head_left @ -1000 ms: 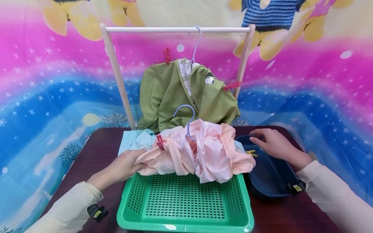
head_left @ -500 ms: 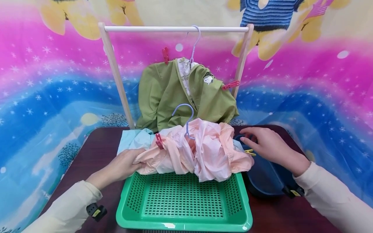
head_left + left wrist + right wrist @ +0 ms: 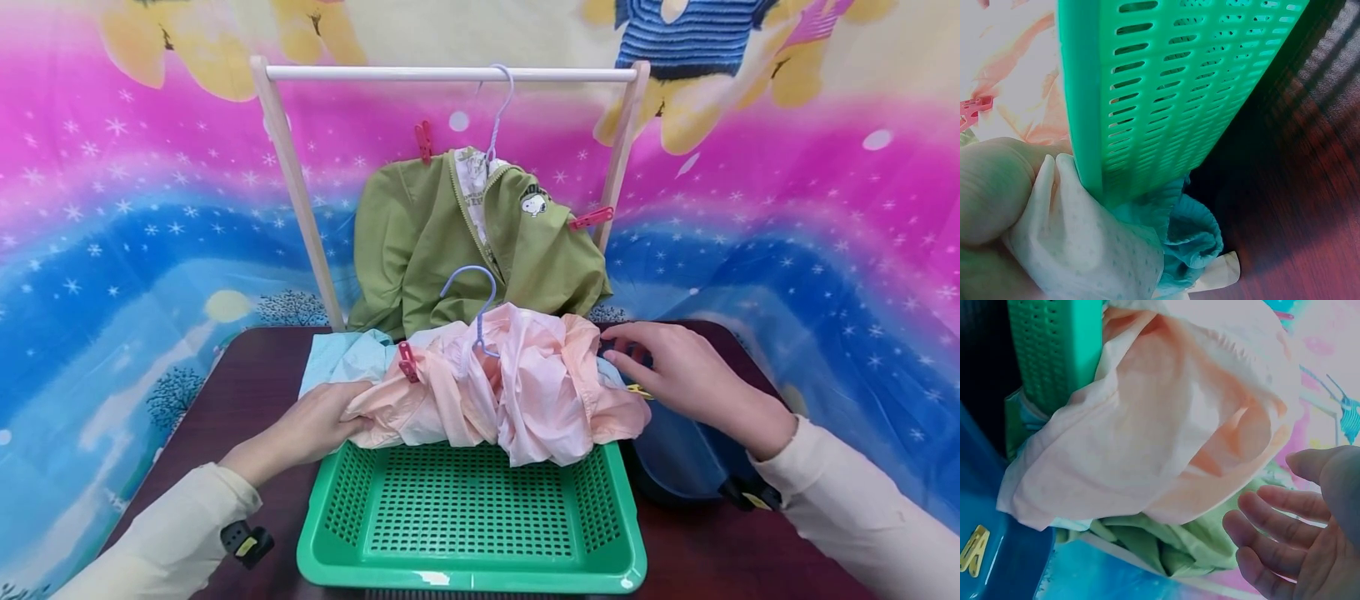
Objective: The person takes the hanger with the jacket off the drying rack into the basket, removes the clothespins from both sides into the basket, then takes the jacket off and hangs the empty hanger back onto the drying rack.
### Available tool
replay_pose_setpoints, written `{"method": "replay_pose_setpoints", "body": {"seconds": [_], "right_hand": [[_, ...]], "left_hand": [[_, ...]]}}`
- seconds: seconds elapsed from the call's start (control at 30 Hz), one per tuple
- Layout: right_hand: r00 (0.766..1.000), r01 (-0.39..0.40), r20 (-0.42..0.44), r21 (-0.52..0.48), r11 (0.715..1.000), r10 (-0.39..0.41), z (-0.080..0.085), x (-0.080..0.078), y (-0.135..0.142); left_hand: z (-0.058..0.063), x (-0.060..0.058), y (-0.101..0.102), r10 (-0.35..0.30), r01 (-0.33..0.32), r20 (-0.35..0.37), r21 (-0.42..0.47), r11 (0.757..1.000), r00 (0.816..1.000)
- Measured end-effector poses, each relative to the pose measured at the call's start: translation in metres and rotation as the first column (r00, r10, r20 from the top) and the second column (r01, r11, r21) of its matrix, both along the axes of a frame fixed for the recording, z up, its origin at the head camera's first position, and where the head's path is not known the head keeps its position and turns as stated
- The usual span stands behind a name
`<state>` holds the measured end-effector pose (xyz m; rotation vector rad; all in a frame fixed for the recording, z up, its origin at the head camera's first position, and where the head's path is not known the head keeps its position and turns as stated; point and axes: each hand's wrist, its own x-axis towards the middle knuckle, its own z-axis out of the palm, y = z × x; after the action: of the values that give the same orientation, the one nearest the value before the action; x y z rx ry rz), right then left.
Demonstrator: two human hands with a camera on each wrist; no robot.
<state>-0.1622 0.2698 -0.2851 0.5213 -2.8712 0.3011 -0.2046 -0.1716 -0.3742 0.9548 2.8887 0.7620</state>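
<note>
A pale pink jacket lies bunched over the back of the green basket. The lilac hook of a hanger rises from its middle, and a red clothespin is clipped on its left part. My left hand pinches the jacket's left end; in the left wrist view, fabric folds beside the thumb. Beside the jacket's right end is my right hand, its fingers loosely bent and holding nothing in the right wrist view. A yellow clothespin lies in the dark blue tub, partly hidden in the head view.
Behind stands a wooden rack with a green jacket on a hanger. Two more red clothespins are on that jacket, one at each shoulder. Light blue cloth lies at the back left of the dark table.
My right hand has moved left from over the blue tub to the pink jacket's right end. The left hand keeps its pinch on the jacket.
</note>
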Motion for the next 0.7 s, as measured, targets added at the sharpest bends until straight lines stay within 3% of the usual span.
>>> {"method": "replay_pose_setpoints", "body": {"seconds": [0.33, 0.7], "right_hand": [[0.989, -0.102, -0.113, -0.012, 0.995, 0.100, 0.002, 0.010, -0.017], [0.975, -0.176, -0.139, 0.010, 0.984, 0.175, 0.002, 0.020, -0.037]], "left_hand": [[0.000, 0.000, 0.000, 0.005, -0.005, 0.001, -0.005, 1.000, 1.000], [-0.001, -0.001, 0.000, 0.006, -0.006, 0.003, -0.013, 1.000, 1.000]]}}
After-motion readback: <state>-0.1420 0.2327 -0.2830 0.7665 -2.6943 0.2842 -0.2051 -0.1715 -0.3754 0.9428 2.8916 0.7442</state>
